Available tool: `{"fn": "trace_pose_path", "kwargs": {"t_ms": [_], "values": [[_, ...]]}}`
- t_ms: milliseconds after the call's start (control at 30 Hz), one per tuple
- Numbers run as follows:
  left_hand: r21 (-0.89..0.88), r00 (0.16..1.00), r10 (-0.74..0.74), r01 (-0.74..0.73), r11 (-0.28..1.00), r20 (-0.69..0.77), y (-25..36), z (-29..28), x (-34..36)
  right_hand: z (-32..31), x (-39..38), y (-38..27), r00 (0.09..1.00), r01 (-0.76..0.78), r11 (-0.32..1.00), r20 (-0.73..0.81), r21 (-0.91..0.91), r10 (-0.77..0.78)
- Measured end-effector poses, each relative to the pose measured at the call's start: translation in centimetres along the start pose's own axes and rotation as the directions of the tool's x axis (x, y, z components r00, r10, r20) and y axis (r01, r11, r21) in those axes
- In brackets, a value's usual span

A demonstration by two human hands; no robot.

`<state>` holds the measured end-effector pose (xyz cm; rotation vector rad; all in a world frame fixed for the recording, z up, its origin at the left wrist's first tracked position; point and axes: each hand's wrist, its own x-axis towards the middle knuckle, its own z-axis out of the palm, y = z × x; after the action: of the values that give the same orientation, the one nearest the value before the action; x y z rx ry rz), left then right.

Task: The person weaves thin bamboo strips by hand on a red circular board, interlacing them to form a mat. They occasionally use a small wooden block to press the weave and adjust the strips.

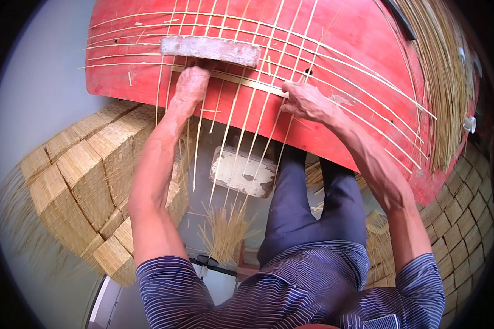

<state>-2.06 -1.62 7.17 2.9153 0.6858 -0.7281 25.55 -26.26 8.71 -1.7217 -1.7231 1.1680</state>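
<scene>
Thin pale bamboo strips (226, 123) are interlaced in an open grid on a red board (115, 77). Several run lengthwise over the near edge, crossed by curved strips from side to side. A wider flat strip (241, 82) lies across them nearest me. My right hand (307, 101) has its fingers closed at the right end of that flat strip. At the strip's left part is my left hand (193, 82), close below a worn wooden block (211, 50) that rests on the grid. The left fingers are mostly hidden by the hand and the block.
A bundle of long loose strips (436, 71) lies on the board's right side. Stacked woven boxes (88, 170) stand at left, more woven pieces (455, 230) at lower right. Beneath the board's near edge are a chipped white stool (244, 171) and a tuft of strips (225, 236).
</scene>
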Motion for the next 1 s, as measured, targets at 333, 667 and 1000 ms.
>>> {"fn": "trace_pose_path", "kwargs": {"t_ms": [333, 667, 1000], "values": [[-0.755, 0.980, -0.132, -0.026, 0.655, -0.148, 20.1, -3.3, 0.1, -1.3, -24.3, 1.2, 0.857, -0.508, 0.725, -0.353, -0.465, 0.374], [-0.874, 0.968, -0.240, 0.174, 0.453, 0.069, 23.4, -2.0, 3.9, -1.1, -25.1, 7.0, 0.863, -0.439, 0.800, -0.439, -0.409, 0.250], [-0.835, 0.971, -0.217, 0.199, 0.513, 0.098, 23.5, -1.9, 5.0, 0.4, -25.2, 4.9, 0.889, -0.426, 0.889, -0.259, -0.169, 0.377]]}}
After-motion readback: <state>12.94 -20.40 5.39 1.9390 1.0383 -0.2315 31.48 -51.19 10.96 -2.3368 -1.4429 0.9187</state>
